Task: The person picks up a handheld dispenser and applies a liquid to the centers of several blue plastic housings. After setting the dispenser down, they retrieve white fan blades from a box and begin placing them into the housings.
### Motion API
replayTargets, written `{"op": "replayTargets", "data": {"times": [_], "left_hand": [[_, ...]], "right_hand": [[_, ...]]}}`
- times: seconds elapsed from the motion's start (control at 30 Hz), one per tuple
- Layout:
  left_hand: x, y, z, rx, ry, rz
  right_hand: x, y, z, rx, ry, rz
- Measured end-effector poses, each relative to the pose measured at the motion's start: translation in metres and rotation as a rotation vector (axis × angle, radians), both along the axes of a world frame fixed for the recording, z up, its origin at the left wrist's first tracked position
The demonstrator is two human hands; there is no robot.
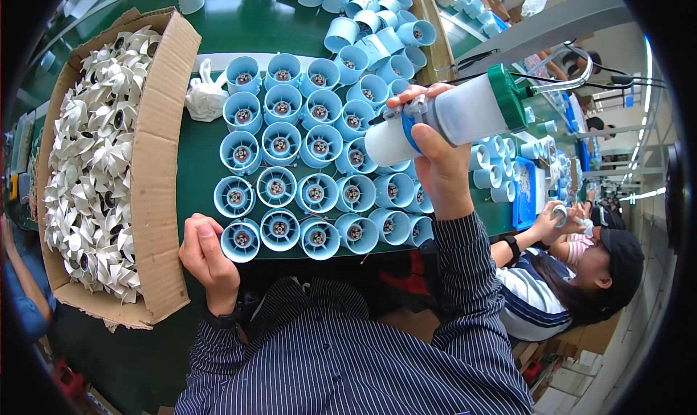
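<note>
My right hand (444, 164) is raised over the right part of the rows, its fingers wrapped round a translucent white bottle (468, 111) with a green cap and a bent metal spout. The bottle lies tilted, the spout end up and to the right. A blue band circles its lower part. My left hand (209, 259) is curled closed at the table's near edge, beside the nearest left light-blue fan housing (240, 241). Whether anything is inside those fingers is hidden. Several such round housings stand in rows, open side up, with copper-coloured motor parts in their centres.
A long cardboard box (161, 175) full of white fan blades (94, 168) stands at left. A crumpled white bag (206, 95) lies beside it. More blue housings (367, 23) are heaped at the back. A co-worker (559, 284) sits at right, near a blue tray (524, 197).
</note>
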State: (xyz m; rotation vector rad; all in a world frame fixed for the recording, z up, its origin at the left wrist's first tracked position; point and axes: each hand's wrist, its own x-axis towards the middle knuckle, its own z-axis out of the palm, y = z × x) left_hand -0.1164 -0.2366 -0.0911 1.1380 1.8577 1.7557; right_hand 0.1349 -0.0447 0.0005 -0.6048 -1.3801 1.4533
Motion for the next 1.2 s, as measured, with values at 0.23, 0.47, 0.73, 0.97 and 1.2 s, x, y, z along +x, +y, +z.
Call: {"op": "replayTargets", "data": {"times": [0.23, 0.47, 0.73, 0.97, 1.2], "left_hand": [[0.001, -0.001, -0.002, 0.014, -0.028, 0.014], [0.001, -0.001, -0.003, 0.056, -0.025, 0.01], [0.002, 0.0, -0.004, 0.08, 0.0, 0.014], [0.002, -0.001, -0.005, 0.083, -0.005, 0.008], [-0.002, -0.003, -0.009, 0.098, 0.019, -0.01]], "right_hand": [[0.001, -0.001, -0.003, 0.005, 0.011, 0.002], [0.002, 0.0, -0.003, 0.017, 0.02, 0.005], [0.002, -0.002, -0.003, 0.023, 0.003, 0.001], [0.001, -0.003, -0.002, 0.021, -0.001, -0.017], [0.005, -0.013, 0.014, 0.029, 0.021, -0.025]]}}
